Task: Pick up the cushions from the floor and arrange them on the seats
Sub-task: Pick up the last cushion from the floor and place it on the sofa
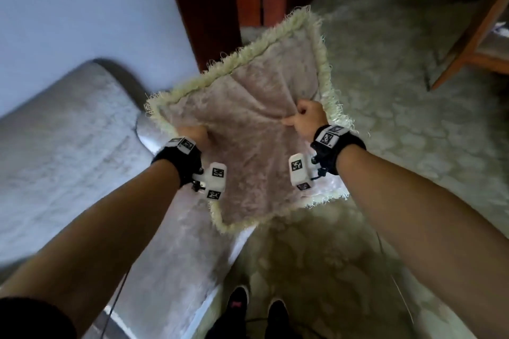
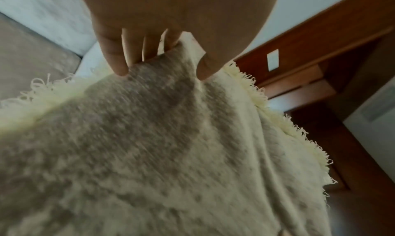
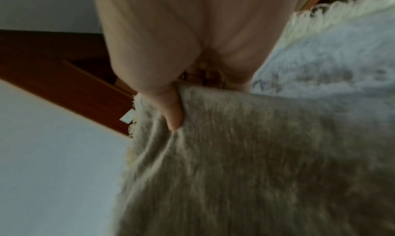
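A square beige velvet cushion (image 1: pixel 248 129) with a pale yellow fringe hangs in the air in front of me, over the end of a grey sofa seat (image 1: pixel 63 151). My left hand (image 1: pixel 194 133) grips a bunch of its fabric near the left corner. My right hand (image 1: pixel 305 115) pinches a fold of fabric near the right edge. In the left wrist view the fingers (image 2: pixel 116 59) and thumb curl over the cushion (image 2: pixel 149 138). The right wrist view has the thumb (image 3: pixel 173 111) pressed into the cushion (image 3: pixel 245 155).
A pale shaggy rug (image 1: pixel 399 91) covers the floor to the right and below. A dark wooden door frame (image 1: pixel 214 3) stands behind the cushion. A wooden chair or table leg (image 1: pixel 468 44) is at the far right. My feet (image 1: pixel 256 308) stand at the bottom.
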A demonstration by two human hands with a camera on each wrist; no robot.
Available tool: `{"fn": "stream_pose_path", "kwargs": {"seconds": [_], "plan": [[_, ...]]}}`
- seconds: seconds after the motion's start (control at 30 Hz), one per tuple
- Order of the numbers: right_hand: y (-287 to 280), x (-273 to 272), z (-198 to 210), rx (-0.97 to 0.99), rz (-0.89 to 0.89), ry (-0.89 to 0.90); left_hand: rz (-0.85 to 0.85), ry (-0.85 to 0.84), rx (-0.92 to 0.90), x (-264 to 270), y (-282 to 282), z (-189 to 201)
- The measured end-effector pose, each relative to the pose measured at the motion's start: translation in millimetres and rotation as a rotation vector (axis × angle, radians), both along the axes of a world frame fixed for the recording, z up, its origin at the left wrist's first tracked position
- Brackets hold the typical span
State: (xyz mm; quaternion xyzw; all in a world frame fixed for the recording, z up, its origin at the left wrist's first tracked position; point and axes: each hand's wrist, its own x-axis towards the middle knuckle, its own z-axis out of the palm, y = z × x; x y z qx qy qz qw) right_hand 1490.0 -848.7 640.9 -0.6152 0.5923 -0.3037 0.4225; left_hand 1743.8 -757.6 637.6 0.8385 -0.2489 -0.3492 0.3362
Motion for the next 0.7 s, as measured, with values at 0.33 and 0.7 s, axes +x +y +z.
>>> {"fn": "stream_pose_path", "kwargs": {"seconds": [0.33, 0.7], "plan": [[94.2, 219.6, 50.1, -0.106, 0.486, -0.101, 0.042, -0.403, -0.053, 82.1, 117.4, 65.1], [192.3, 354.7, 64.1, -0.258, 0.925, -0.174, 0.177, -0.826, 0.145, 191.4, 268.1, 69.4]]}}
